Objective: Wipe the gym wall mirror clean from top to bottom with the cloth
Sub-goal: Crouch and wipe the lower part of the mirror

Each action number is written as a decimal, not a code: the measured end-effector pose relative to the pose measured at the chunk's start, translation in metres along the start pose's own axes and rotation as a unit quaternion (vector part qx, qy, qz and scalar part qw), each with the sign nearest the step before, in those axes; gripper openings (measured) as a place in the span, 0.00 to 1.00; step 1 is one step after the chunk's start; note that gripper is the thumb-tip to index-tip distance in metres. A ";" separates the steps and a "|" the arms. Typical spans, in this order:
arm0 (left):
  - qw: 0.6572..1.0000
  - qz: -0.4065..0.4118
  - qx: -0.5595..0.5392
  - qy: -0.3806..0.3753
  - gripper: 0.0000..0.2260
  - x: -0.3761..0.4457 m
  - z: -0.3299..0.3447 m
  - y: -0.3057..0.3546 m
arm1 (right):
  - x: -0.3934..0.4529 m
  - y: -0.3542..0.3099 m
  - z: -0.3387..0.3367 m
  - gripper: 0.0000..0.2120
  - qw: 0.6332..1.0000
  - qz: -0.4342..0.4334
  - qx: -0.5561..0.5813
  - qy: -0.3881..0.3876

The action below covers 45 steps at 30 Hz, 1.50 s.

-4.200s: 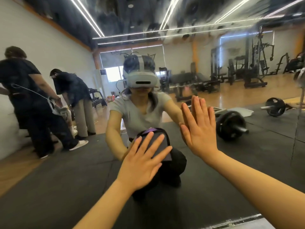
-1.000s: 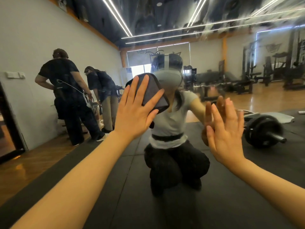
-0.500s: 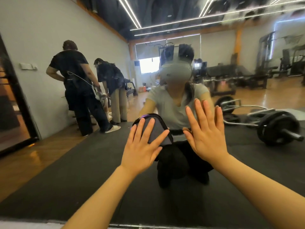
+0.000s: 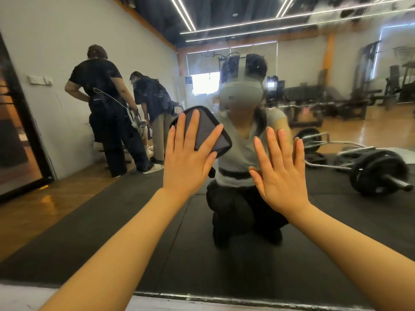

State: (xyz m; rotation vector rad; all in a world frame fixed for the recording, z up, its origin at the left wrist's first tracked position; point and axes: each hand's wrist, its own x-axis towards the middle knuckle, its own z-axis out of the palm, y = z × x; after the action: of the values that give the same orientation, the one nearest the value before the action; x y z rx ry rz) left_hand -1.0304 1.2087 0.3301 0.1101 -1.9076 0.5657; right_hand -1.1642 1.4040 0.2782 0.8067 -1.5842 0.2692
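Smudged gym mirror (image 4: 314,63) fills view — left hand (image 4: 188,158), fingers spread flat, presses a soft, light cloth (image 4: 207,131); right hand (image 4: 280,176) open, empty — bracing.

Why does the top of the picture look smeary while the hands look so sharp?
Head view: the left hand, the cloth under it and the right hand are crisp. The haze and streaks sit on the mirror, strongest over the reflected ceiling lights top right. The reflected gym behind looks soft. The wide-angle lens also stretches the forearms toward the corners.
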 end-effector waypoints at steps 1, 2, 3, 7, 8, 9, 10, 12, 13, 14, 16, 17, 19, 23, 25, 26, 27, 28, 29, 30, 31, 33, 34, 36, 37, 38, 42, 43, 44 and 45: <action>1.000 0.006 -0.005 -0.009 0.24 -0.010 0.002 0.004 | 0.000 0.000 0.000 0.30 1.000 -0.001 0.000 0.001; 1.000 0.012 -0.008 -0.017 0.24 -0.022 0.005 0.008 | 0.000 0.000 -0.001 0.30 1.000 -0.001 0.000 0.002; 1.000 0.016 -0.010 -0.025 0.25 -0.036 0.008 0.012 | 0.001 0.000 -0.001 0.30 1.000 -0.001 0.001 0.003; 0.999 0.006 -0.005 -0.050 0.26 -0.085 0.019 0.029 | 0.001 -0.001 0.000 0.30 1.000 -0.002 -0.005 0.009; 0.999 0.002 -0.004 -0.053 0.25 -0.091 0.020 0.031 | 0.001 -0.001 0.000 0.30 1.000 -0.002 -0.006 0.009; 0.999 0.001 -0.005 -0.054 0.25 -0.093 0.020 0.031 | 0.001 -0.001 0.001 0.30 1.000 -0.002 -0.006 0.010; 0.998 0.006 -0.006 -0.055 0.25 -0.092 0.020 0.029 | 0.001 -0.001 0.001 0.30 1.000 -0.002 -0.006 0.010; 0.998 0.022 -0.005 -0.055 0.25 -0.084 0.018 0.023 | 0.001 -0.001 0.001 0.30 1.000 -0.003 -0.006 0.012; 0.998 0.022 -0.005 -0.051 0.25 -0.075 0.015 0.019 | 0.002 -0.001 0.001 0.30 1.000 -0.004 -0.008 0.015; 0.999 0.014 -0.009 -0.044 0.25 -0.063 0.012 0.014 | 0.001 -0.001 0.001 0.30 1.000 -0.004 -0.009 0.017; 0.999 -0.021 -0.023 -0.019 0.23 -0.031 0.006 0.003 | 0.001 -0.001 0.002 0.30 1.000 -0.003 -0.009 0.016; 0.999 -0.040 -0.029 -0.003 0.23 -0.014 0.003 -0.002 | 0.000 -0.001 0.001 0.30 1.000 -0.003 -0.008 0.016; 0.997 -0.068 -0.035 0.027 0.23 0.017 -0.001 -0.015 | 0.001 -0.001 0.001 0.30 1.000 -0.002 -0.005 0.014; 0.995 -0.076 -0.033 0.052 0.22 0.030 -0.002 -0.021 | 0.001 -0.001 0.000 0.30 1.000 0.000 -0.001 0.013; 0.995 -0.083 -0.039 0.047 0.22 0.016 0.001 -0.015 | 0.001 -0.001 -0.001 0.30 1.000 0.001 0.000 0.012; 0.995 -0.085 -0.044 0.041 0.22 0.004 0.004 -0.011 | 0.001 -0.001 -0.001 0.30 1.000 0.001 0.000 0.011; 0.995 -0.086 -0.049 0.031 0.22 -0.011 0.007 -0.006 | 0.001 -0.002 -0.001 0.30 1.000 0.001 0.001 0.011; 0.995 -0.085 -0.051 0.018 0.23 -0.029 0.010 -0.001 | 0.001 -0.001 -0.001 0.30 1.000 -0.001 0.001 0.012; 0.995 -0.084 -0.051 0.002 0.23 -0.048 0.014 0.005 | 0.001 -0.001 -0.001 0.30 1.000 -0.002 0.000 0.013; 0.995 -0.086 -0.049 -0.015 0.23 -0.067 0.017 0.011 | 0.001 -0.001 -0.001 0.30 1.000 -0.003 -0.003 0.013; 0.994 -0.089 -0.044 -0.033 0.23 -0.085 0.021 0.017 | 0.001 -0.001 -0.001 0.30 1.000 -0.002 -0.006 0.013; 0.992 -0.099 -0.036 -0.062 0.24 -0.111 0.026 0.026 | 0.001 -0.001 -0.001 0.30 1.000 -0.002 -0.005 0.014; 0.992 -0.101 -0.034 -0.068 0.25 -0.117 0.027 0.027 | 0.001 -0.001 0.000 0.30 1.000 -0.003 -0.005 0.016; 0.992 -0.098 -0.034 -0.067 0.24 -0.114 0.025 0.025 | 0.001 -0.001 0.001 0.30 1.000 -0.003 -0.006 0.018; 0.993 -0.100 -0.037 -0.060 0.25 -0.108 0.023 0.023 | 0.001 -0.001 0.001 0.30 1.000 -0.002 -0.007 0.019; 0.992 -0.106 -0.040 -0.050 0.26 -0.098 0.020 0.020 | 0.001 -0.001 0.001 0.30 1.000 -0.002 -0.009 0.020; 0.986 -0.155 -0.067 0.007 0.25 -0.032 0.009 -0.003 | 0.001 0.000 0.002 0.30 1.000 -0.006 -0.009 0.022; 0.984 -0.164 -0.067 0.025 0.24 -0.014 0.007 -0.011 | 0.001 0.000 0.002 0.30 1.000 -0.007 -0.008 0.022; 0.982 -0.171 -0.064 0.039 0.24 0.002 0.004 -0.018 | 0.001 0.000 0.002 0.30 1.000 -0.007 -0.008 0.021; 0.981 -0.176 -0.060 0.048 0.24 0.014 0.002 -0.025 | 0.001 0.000 0.002 0.30 1.000 -0.007 -0.008 0.019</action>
State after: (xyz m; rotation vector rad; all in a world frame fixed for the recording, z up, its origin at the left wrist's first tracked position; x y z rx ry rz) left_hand -1.0299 1.1886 0.3507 0.3295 -1.7691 0.2115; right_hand -1.1655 1.4028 0.2784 0.7948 -1.5427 0.2599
